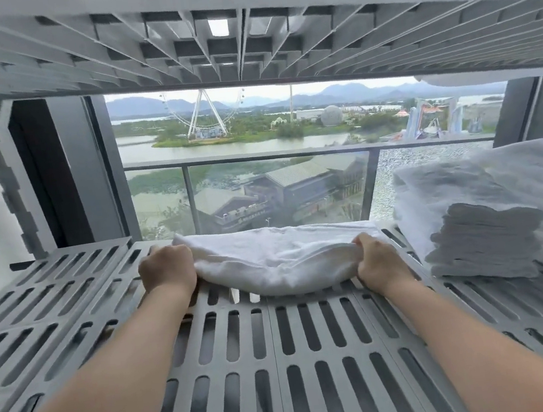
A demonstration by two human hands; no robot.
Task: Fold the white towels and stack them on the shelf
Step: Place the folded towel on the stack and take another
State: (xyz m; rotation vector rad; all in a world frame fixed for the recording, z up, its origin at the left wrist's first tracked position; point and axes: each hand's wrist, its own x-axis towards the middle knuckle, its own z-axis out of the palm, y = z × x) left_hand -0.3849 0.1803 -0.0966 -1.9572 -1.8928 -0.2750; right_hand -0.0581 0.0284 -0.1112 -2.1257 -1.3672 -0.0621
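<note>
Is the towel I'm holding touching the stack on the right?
Apart. The head view shows bare shelf slats between the towel and the stack.

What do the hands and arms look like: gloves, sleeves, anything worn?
Left hand and right hand are bare, no gloves. Left forearm and right forearm are uncovered down to the frame edge: no sleeve, watch or wristband in view. Fingers are mostly hidden, so rings cannot be ruled out.

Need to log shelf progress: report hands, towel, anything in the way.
Hands: left hand and right hand each grip an end of the white towel. It rests on the slatted shelf. Nothing blocking; towel stack apart at right.
</note>
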